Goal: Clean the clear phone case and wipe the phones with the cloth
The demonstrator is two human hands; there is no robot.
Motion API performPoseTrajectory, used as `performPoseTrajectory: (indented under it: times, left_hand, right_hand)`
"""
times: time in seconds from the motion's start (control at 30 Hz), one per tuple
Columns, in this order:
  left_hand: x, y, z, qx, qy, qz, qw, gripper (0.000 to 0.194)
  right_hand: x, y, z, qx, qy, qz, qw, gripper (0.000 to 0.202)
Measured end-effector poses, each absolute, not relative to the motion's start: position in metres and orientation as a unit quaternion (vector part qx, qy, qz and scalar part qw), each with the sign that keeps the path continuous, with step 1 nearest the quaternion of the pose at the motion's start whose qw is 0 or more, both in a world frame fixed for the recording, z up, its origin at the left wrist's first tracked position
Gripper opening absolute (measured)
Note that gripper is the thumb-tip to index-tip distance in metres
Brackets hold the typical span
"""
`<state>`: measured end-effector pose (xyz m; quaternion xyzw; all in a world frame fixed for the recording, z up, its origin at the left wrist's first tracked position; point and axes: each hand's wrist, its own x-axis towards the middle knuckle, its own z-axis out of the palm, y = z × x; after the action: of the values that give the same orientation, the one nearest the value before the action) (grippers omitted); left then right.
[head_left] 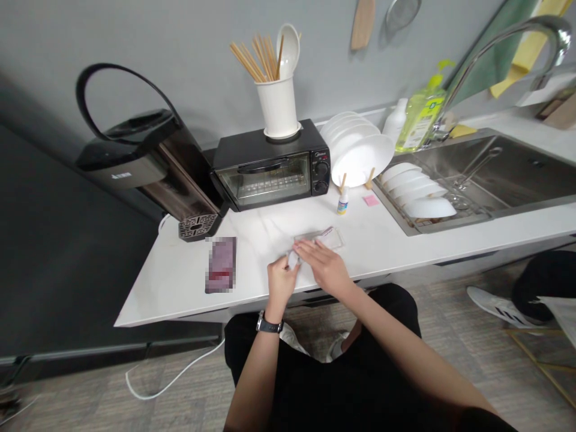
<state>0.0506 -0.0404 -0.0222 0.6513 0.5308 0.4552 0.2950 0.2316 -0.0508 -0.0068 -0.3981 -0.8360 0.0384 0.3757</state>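
Note:
My left hand (280,278) is closed on a small white piece (293,259), the thumb against its side; I cannot make out what it is. From the right, the long fingers of my right hand (324,265) lie together and meet the same piece at its top, partly covering it. Behind the right fingers a flat clear case (332,238) with a whitish insert lies on the counter, partly hidden. A small white bottle (343,201) with a yellow and blue label stands further back, near a pink square paper (371,200).
A partly pixelated purple flat item (221,264) lies left on the white counter (175,300). Behind stand a black drinks machine (148,162), a toaster oven (270,177) bearing a utensil holder (278,108), and racked plates (360,159). Bowls (418,192) sit in the sink (517,174).

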Motion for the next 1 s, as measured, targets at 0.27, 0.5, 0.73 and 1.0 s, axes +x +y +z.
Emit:
performPoseTrajectory:
  times: [0.27,0.5,0.73,1.0]
  left_hand:
    - [0.056,-0.042,-0.016,0.633,0.509,0.476,0.338,0.025]
    - [0.051,-0.041,-0.020,0.650,0.524,0.461,0.301,0.016]
    - [0.056,-0.040,-0.018,0.622,0.505,0.481,0.356,0.030]
    - [0.052,-0.041,-0.019,0.630,0.524,0.470,0.328,0.022]
  right_hand:
    - [0.257,-0.036,-0.008,-0.486,-0.784,0.013,0.386,0.070]
    - [0.239,-0.050,-0.008,-0.398,-0.841,0.031,0.365,0.072]
    - [0.274,-0.025,-0.011,-0.472,-0.802,-0.004,0.366,0.077]
    - [0.251,-0.042,-0.007,-0.428,-0.839,-0.021,0.336,0.068]
